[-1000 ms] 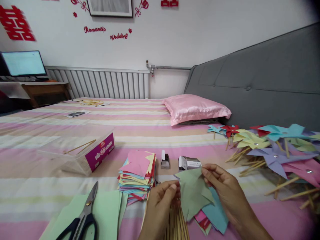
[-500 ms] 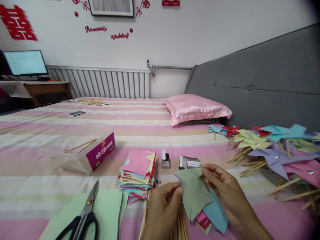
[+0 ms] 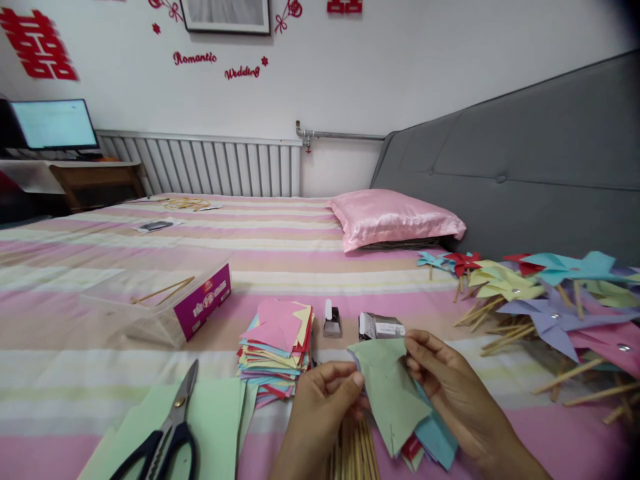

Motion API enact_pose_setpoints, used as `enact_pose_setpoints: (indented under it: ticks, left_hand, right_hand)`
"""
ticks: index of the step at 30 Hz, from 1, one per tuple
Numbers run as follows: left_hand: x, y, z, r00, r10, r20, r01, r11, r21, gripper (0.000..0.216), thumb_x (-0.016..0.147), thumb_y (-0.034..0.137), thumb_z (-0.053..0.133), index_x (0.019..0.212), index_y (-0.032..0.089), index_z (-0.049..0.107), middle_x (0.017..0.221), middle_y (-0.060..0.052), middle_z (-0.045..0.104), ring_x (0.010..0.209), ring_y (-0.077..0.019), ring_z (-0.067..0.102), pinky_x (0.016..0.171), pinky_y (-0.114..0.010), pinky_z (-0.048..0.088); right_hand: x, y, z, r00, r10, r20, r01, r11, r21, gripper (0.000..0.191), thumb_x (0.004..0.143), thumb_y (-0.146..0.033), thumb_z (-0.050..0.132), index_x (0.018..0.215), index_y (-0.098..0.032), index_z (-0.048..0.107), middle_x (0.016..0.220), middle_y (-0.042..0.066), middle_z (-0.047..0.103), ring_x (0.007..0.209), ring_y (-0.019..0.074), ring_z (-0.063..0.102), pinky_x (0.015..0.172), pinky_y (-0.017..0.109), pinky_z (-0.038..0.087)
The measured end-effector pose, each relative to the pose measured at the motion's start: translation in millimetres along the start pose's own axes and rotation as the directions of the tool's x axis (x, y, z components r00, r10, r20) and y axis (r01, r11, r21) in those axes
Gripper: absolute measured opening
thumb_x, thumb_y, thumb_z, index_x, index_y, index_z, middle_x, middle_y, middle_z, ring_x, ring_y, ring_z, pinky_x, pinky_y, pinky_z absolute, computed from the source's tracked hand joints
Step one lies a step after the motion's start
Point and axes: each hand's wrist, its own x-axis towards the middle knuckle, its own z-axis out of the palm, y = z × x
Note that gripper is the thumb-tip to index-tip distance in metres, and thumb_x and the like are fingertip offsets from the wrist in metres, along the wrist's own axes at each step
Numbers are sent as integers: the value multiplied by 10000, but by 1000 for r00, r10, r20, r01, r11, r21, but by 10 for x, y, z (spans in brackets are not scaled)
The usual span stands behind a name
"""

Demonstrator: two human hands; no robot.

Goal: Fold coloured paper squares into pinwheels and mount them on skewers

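Between my two hands is a green paper square (image 3: 393,393) with short cuts at its corners, held up and slightly curved. My right hand (image 3: 445,383) pinches its upper right corner. At its left edge is my left hand (image 3: 327,407), thumb and fingers closed, with a bit of purplish paper showing behind the green. Below the square lie blue paper (image 3: 437,433) and red pieces, partly covered. A bundle of wooden sticks (image 3: 356,453) lies under my left hand. Just left stands a stack of coloured cut paper (image 3: 275,353).
Scissors (image 3: 175,427) rest on green sheets (image 3: 215,427) at front left. A clear plastic box (image 3: 150,320) holds sticks. Two small boxes, one open (image 3: 331,320) and one lying flat (image 3: 381,327), sit ahead. Finished pinwheels (image 3: 550,307) pile up at right, near a pink pillow (image 3: 397,217).
The green square's lower edge has swung slightly right and bends more. My left hand has shifted a little, its fingers now further behind the paper's left edge.
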Motion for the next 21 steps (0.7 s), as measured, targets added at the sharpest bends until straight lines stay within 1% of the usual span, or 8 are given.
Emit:
enact_pose_setpoints:
  ticks: [6,11,16,21]
  left_hand:
    - [4,-5,-5,999,11,47,-11,1000,2,314,623,325,744,802,80,662,620,-81,698,512,-95,587,484,-172,408]
    - [11,11,22,998,21,51,-19,999,-43,308,567,327,780,748,98,680,549,-47,682,469,-86,575,455,-162,410]
    - [-26,33,35,997,22,73,-17,997,-78,245,588,288,773,737,113,688,578,-36,683,482,-79,577,486,-165,426]
    - [-32,38,29,997,15,75,-12,999,-46,274,590,287,764,765,99,669,580,-38,671,472,-83,570,479,-169,410]
  right_hand:
    - [8,0,-3,997,64,52,-71,987,141,193,639,-220,762,779,-183,634,551,-68,517,483,31,458,443,96,414]
    - [5,1,-2,993,97,65,-109,971,214,198,626,-186,771,772,-174,637,570,-69,526,477,25,472,427,98,421]
    - [-13,5,1,986,128,105,-151,955,256,185,644,-187,759,780,-176,635,553,-68,519,460,26,466,421,104,426]
    - [-38,12,38,985,141,101,-163,951,263,207,625,-181,771,775,-158,630,569,-68,509,470,28,466,420,109,426]
